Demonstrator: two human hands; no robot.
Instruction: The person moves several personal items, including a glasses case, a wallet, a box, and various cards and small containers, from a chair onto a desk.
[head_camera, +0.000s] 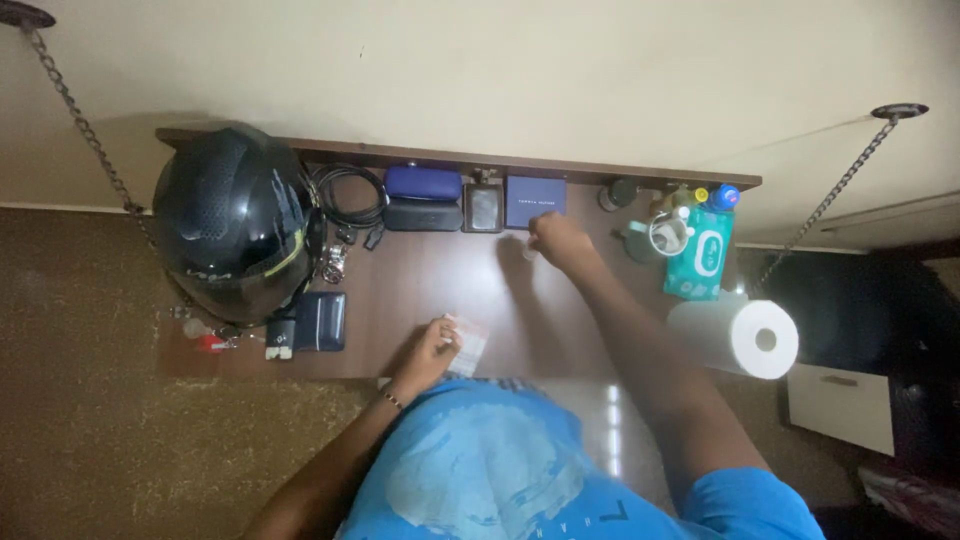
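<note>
At the shelf's near edge, the left hand (428, 352) pinches a small pale packet (466, 342). Farther in, the right hand (556, 240) closes on what seems a tiny light object (529, 252), too small to identify, just before the dark blue box (535, 200). A black helmet (235, 220) sits far left on the wooden shelf (440, 275).

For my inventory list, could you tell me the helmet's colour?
Glossy black helmet, seen best in the head view.
</note>
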